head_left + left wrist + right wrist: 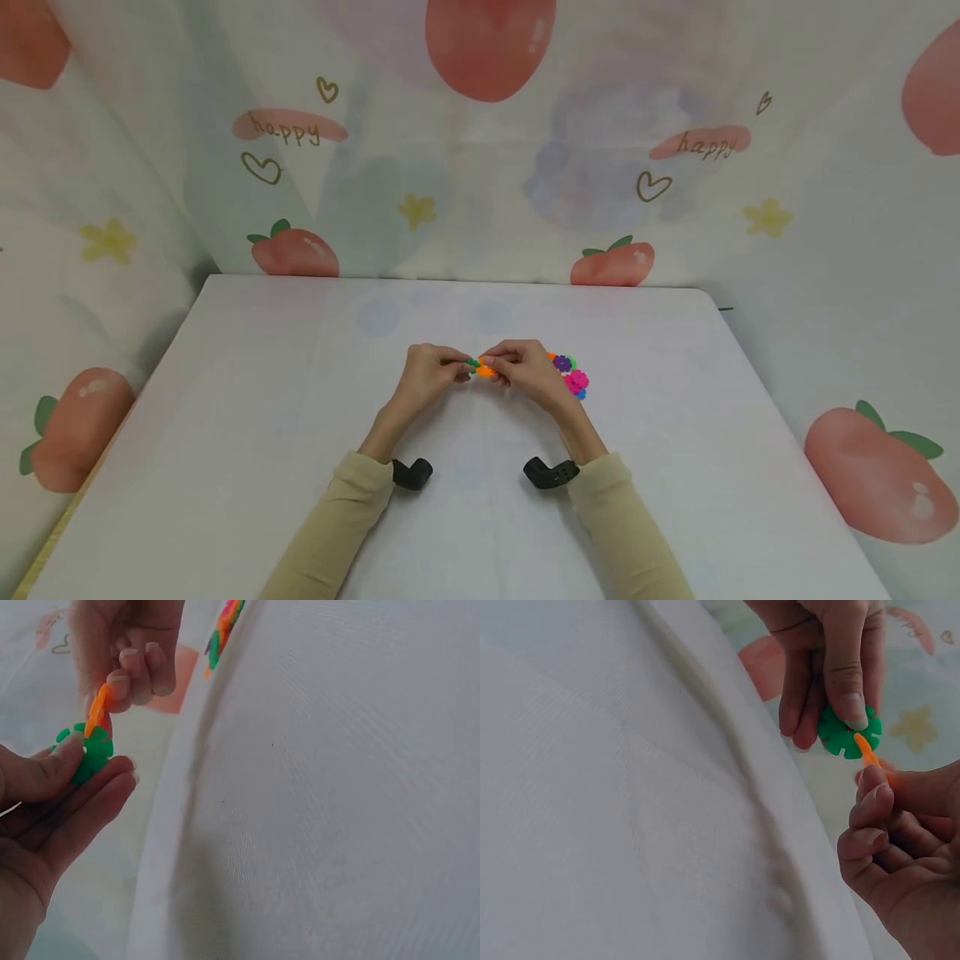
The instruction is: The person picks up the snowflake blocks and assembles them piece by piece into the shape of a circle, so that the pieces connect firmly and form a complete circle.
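My left hand [432, 372] pinches a green notched plastic disc [94, 755] between thumb and fingers. My right hand [525, 369] pinches an orange plastic disc [97, 711], seen nearly edge-on in both wrist views. The two pieces meet at an angle, the orange edge against the green rim; in the right wrist view the orange piece [865, 748] touches the green disc [842, 741] at a notch. How deep they interlock I cannot tell. Both hands are above the table, close together, and the fingers cover part of each piece.
Just beyond my right hand lies a small pile of flower-shaped plastic pieces [576, 381] in pink, purple, green, orange and blue, partly hidden by that hand. A white cloth covers the table [300, 467]. Printed curtains [465, 183] stand behind and at both sides.
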{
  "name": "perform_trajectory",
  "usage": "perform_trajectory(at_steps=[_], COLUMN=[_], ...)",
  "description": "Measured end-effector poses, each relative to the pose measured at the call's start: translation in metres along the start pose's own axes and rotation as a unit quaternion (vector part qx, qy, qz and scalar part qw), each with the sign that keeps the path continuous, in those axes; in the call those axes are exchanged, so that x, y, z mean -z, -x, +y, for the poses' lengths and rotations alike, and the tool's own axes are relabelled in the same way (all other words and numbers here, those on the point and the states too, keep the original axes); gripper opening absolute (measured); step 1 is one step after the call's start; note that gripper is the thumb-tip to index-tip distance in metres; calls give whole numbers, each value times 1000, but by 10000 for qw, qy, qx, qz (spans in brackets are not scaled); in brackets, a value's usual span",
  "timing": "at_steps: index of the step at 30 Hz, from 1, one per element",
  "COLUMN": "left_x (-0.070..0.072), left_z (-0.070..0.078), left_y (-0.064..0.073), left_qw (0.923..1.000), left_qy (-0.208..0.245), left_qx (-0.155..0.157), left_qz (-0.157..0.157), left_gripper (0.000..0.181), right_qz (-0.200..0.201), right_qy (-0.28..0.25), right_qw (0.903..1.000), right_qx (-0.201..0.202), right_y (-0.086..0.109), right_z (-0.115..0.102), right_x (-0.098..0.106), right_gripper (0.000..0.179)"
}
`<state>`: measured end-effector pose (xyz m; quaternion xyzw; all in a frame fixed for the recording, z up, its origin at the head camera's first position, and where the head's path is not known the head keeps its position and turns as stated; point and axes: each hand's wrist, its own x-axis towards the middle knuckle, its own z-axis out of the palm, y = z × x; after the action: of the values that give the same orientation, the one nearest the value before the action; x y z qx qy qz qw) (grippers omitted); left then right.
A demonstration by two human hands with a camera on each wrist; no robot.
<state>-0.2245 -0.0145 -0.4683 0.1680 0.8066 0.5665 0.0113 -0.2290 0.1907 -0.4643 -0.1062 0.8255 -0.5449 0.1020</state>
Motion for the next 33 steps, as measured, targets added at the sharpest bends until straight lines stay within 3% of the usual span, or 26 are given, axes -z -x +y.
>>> perform_trajectory(at_steps=[6, 8, 11, 14, 17, 19, 23, 28, 33], left_x=[-1, 0, 1, 2, 3, 3, 6, 11, 16], left_z=[0, 0, 1, 2, 2, 1, 0, -1, 0], left_y=[2, 4, 4, 3, 3, 4, 6, 7, 6], left_qw=[9999, 9999, 9966, 9858, 9719, 9627, 9551, 9556, 9555], left_qy=[-81, 41, 415, 895, 1284, 1558, 1931, 2044, 2050], left_qx=[-54, 128, 648, 1242, 1617, 1821, 1995, 1953, 1960], left_qz=[-30, -99, -280, -695, -1135, -1255, -1033, -827, -811], left_gripper=[9, 16, 28, 34, 31, 27, 22, 20, 22], right_qz=[27, 75, 184, 140, -29, -74, 203, 568, 502], right_qy=[181, 276, 377, 488, 598, 697, 992, 1753, 2192], right_qw=[9998, 9996, 9991, 9985, 9977, 9968, 9937, 9825, 9743], right_qx=[-72, -20, 98, 206, 315, 388, 479, 261, -100], right_y=[0, 1, 2, 4, 5, 6, 10, 15, 18], right_z=[-1, -1, -2, -2, -4, -6, -6, 4, 15], right_x=[0, 1, 2, 1, 1, 3, 18, 44, 65], right_gripper=[20, 19, 17, 15, 16, 18, 18, 13, 13])
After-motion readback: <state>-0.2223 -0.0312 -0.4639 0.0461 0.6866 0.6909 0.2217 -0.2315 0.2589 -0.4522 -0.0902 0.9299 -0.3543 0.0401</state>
